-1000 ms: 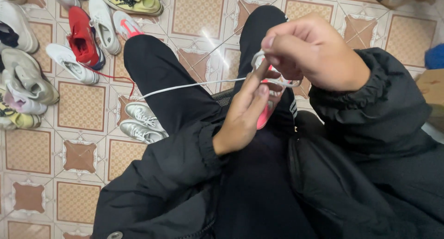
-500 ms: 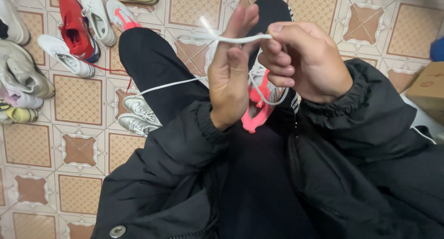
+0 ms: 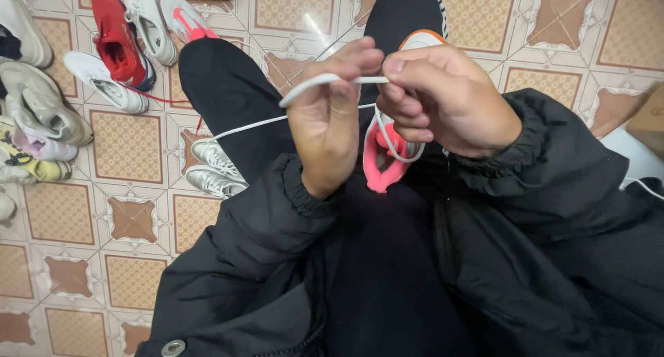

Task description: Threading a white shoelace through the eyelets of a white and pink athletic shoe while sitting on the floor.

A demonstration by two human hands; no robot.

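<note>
Left hand [image 3: 330,115]: pinching white shoelace [image 3: 315,84] | Right hand [image 3: 443,98]: gripping the lace's other end | Pink-lined shoe [image 3: 384,156]: on lap beneath hands | Containers: none seen; loose shoes [image 3: 104,67] on tiled floor [image 3: 131,219].

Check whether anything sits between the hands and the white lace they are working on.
Nothing visible does. The left hand and the right hand both already pinch the white lace directly, above the pink-lined shoe on the lap.

Soft, even indoor light, faint glare on the floor tiles [image 3: 290,11], sharp focus, wide-angle bending at edges.
</note>
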